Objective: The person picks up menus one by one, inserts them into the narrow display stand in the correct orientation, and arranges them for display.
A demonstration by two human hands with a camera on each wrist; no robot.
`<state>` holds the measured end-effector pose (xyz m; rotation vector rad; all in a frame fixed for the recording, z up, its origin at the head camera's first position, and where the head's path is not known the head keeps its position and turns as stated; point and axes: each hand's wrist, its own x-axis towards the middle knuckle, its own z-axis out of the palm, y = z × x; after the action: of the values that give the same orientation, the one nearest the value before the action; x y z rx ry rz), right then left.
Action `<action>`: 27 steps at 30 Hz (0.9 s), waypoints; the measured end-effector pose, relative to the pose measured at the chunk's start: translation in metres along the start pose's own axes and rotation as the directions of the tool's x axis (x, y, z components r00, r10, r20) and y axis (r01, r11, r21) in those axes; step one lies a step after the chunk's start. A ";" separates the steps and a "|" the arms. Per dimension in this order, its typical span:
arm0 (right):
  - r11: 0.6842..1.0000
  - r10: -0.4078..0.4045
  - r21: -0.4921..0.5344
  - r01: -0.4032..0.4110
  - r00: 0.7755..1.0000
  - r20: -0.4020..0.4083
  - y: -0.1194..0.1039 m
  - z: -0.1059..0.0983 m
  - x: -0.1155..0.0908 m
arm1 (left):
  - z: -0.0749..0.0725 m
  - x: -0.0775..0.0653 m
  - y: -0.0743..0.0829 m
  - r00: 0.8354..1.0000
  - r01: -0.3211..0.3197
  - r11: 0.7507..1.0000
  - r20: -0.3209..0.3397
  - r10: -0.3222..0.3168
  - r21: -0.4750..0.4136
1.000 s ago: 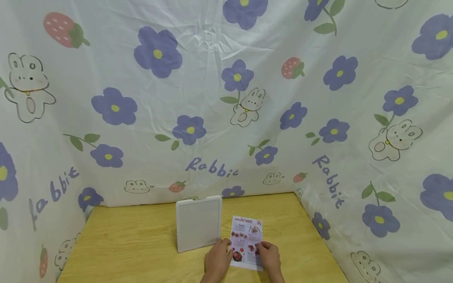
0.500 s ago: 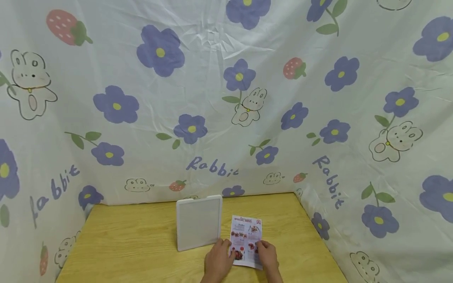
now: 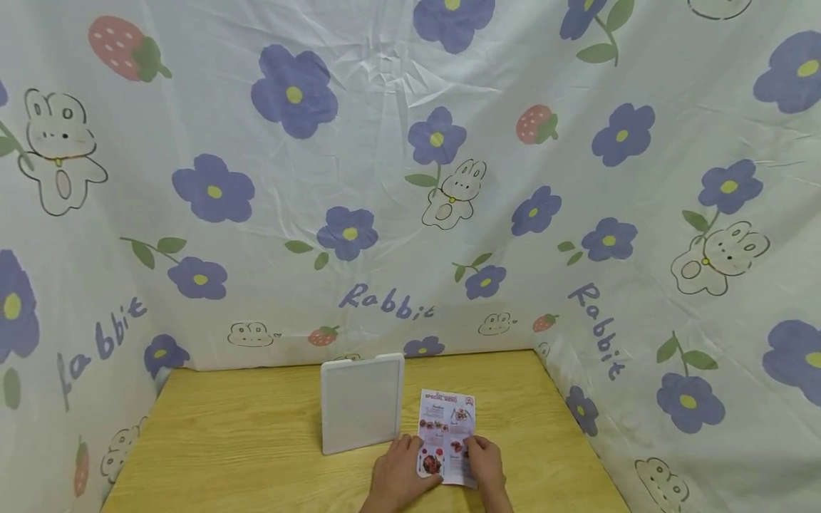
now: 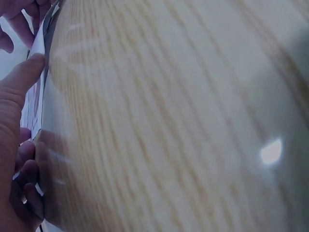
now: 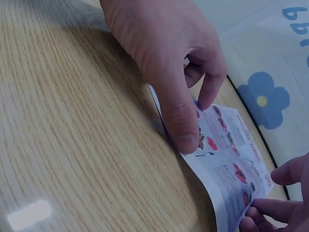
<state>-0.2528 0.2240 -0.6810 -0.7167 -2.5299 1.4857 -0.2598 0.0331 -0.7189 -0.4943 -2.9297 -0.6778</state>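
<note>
A printed menu sheet with red lettering and food pictures lies on the wooden table. My left hand holds its left side and near left corner. In the right wrist view, that left hand has its thumb on top by the near edge, with bent fingers at the side. My right hand pinches the right edge; only a few of its fingers show in its wrist view. The near edge of the menu bows up a little. The left wrist view shows the menu nearly edge-on.
Left of the menu stands a white-framed panel, upright and slightly turned. The wooden table ends at a white curtain printed with purple flowers, rabbits and strawberries, at the back and both sides.
My left thumb has spread away from the fingers, rightward along the menu's near edge. The right hand stays at the right edge, and the menu has hardly shifted.
</note>
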 end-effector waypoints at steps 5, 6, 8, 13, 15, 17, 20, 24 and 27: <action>1.000 0.016 -0.019 -0.016 1.000 -0.002 -0.001 0.000 0.000 | -0.002 0.002 -0.001 0.996 -0.014 1.000 0.085 0.015 -0.004; 1.000 0.019 -0.023 -0.019 1.000 -0.001 -0.001 0.000 0.000 | -0.002 0.002 -0.002 0.996 -0.019 1.000 0.092 0.019 -0.008; 0.999 0.033 -0.022 -0.033 0.999 0.006 -0.002 0.000 0.000 | -0.003 0.001 -0.002 0.995 -0.029 1.000 0.096 0.030 -0.009; 0.997 0.060 0.050 -0.061 0.998 0.022 -0.004 0.002 0.003 | -0.005 -0.001 -0.002 0.995 -0.049 0.999 0.082 0.049 -0.003; 0.993 0.064 0.098 -0.067 0.997 0.030 -0.004 0.003 0.005 | -0.005 -0.002 -0.003 0.995 -0.052 0.999 0.084 0.051 0.000; 0.988 0.077 0.131 -0.081 0.996 0.035 -0.004 0.003 0.006 | -0.005 -0.003 -0.003 0.995 -0.057 0.998 0.084 0.056 0.003; 0.977 0.115 0.174 -0.121 0.992 0.048 -0.004 0.003 0.007 | -0.004 -0.003 -0.003 0.995 -0.062 0.998 0.085 0.061 0.009; 0.952 0.176 0.242 -0.189 0.982 0.075 -0.006 0.002 0.009 | -0.003 -0.004 -0.004 0.995 -0.055 0.998 0.087 0.054 0.012; 0.941 0.184 0.273 -0.198 0.980 0.073 -0.005 0.002 0.009 | -0.001 -0.003 -0.004 0.995 -0.045 0.999 0.089 0.044 0.011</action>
<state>-0.2630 0.2247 -0.6785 -0.9099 -2.2643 1.8943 -0.2581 0.0278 -0.7199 -0.6023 -2.9931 -0.6474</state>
